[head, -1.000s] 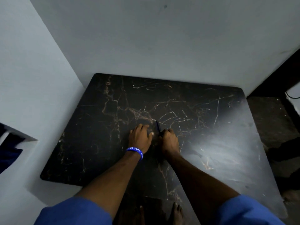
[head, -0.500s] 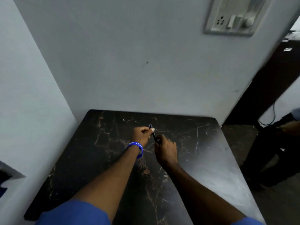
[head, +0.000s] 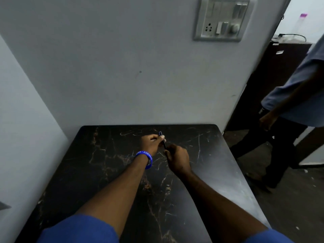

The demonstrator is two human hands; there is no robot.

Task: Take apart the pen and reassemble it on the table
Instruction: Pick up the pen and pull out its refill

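A thin dark blue pen [head: 163, 139] is held above the black marble-patterned table [head: 105, 172], tilted with its upper end pointing away from me. My left hand [head: 150, 142], with a blue wristband, pinches the pen's upper part between thumb and fingers. My right hand [head: 178, 158] is closed around the pen's lower end, which is hidden inside the fist. Both hands hover over the far middle of the table.
A grey wall rises right behind the table, with a switch and socket panel [head: 221, 19] high on it. Another wall closes off the left side. A person [head: 289, 106] in a blue shirt and dark trousers stands on the floor to the right, by a dark cabinet [head: 273, 67].
The hands lifted the pen off the table and now hold it raised. My view tilted upward, bringing the socket panel and the standing person further into sight.
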